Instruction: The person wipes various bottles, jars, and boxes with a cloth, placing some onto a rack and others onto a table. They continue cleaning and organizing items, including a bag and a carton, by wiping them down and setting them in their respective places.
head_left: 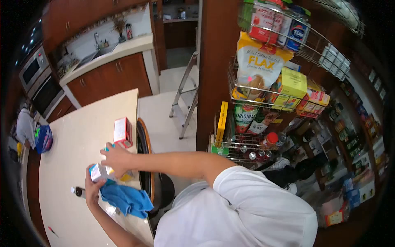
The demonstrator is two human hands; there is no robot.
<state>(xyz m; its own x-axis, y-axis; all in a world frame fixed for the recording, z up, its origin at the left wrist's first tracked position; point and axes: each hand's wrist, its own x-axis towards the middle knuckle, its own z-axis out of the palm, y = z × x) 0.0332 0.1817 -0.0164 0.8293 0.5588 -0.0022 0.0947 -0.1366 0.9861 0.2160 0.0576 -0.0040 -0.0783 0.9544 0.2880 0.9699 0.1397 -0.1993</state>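
Over the pale table, my left hand (94, 187) is closed round a small white box (98, 173) with blue and purple marks. My right hand (116, 159) is just above and beside this box, fingers partly bent; a bit of teal shows by its fingertips, and whether it grips that is unclear. A yellow item (126, 177) lies partly hidden below my right wrist. The blue cloth (126, 198) rests on the table beside my left wrist. A dark bottle with a white cap (78, 191) is left of my left hand. Beyond my right hand sits a red and white box (123, 132).
A dark chair (162, 191) stands at the right edge of the table (61, 164). Wire racks (263, 96) with groceries are on the right, near my right elbow. A stepladder (185, 94) is ahead. A blue basket (44, 139) sits at the far left.
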